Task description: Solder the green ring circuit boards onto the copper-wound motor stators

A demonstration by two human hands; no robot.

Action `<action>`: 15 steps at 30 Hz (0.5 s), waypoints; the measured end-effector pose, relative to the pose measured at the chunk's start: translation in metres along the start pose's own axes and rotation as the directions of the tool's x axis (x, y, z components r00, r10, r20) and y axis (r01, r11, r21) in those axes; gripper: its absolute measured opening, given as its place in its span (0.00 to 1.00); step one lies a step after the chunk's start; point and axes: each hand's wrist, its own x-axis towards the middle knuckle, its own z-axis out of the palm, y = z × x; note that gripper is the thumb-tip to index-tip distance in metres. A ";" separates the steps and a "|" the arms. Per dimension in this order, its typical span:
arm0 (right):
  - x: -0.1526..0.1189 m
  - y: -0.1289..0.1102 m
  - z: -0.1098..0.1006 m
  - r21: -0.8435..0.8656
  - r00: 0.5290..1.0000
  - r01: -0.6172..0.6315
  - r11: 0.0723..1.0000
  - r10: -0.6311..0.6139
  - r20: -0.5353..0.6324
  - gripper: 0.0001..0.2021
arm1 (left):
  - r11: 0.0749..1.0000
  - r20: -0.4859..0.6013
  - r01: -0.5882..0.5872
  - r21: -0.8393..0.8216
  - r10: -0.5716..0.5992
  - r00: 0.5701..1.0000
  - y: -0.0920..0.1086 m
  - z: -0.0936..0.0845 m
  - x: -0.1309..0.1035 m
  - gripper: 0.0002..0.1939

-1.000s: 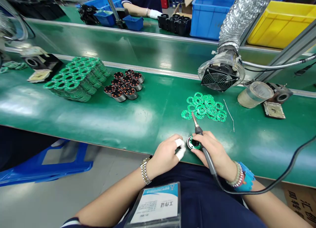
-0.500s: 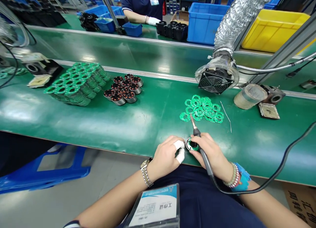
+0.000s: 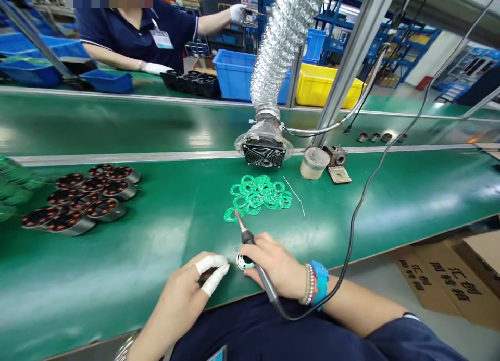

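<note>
The right hand (image 3: 277, 264) is clamping an iron (image 3: 266, 284) and a coil (image 3: 241, 261) near the green surface's (image 3: 164, 236) front edge. The left hand (image 3: 191, 285) is pinching together just beside it, whether on anything, I cannot tell. Boards (image 3: 269, 194) are lying beyond; other coils (image 3: 80, 200) are standing farther left.

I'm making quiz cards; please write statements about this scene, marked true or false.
1. The right hand holds a soldering iron. True.
2. The left hand's thumb wears a white cover. True.
3. The left hand holds the bent wire. False: the wire lies on the table.
4. Green rings lie piled in front of the fan. True.
5. The yellow bin is left of the silver hose. False: the bin is right of the hose.
</note>
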 end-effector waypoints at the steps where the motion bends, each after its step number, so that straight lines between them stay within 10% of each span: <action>1: 0.000 -0.001 0.001 0.012 1.000 -0.002 1.000 0.002 -0.010 0.14 | 0.993 -0.009 0.072 -0.097 -0.074 0.997 0.004 0.004 0.000 0.07; 7: 0.000 0.005 0.004 0.137 0.994 0.036 0.990 -0.021 -0.112 0.16 | 0.723 0.036 0.306 -0.619 -0.364 0.931 0.010 0.031 0.008 0.10; 15: 0.029 0.010 -0.005 0.183 0.971 0.199 0.963 -0.169 -0.168 0.11 | 0.694 0.120 0.292 -0.658 -0.286 0.951 0.007 0.027 0.016 0.11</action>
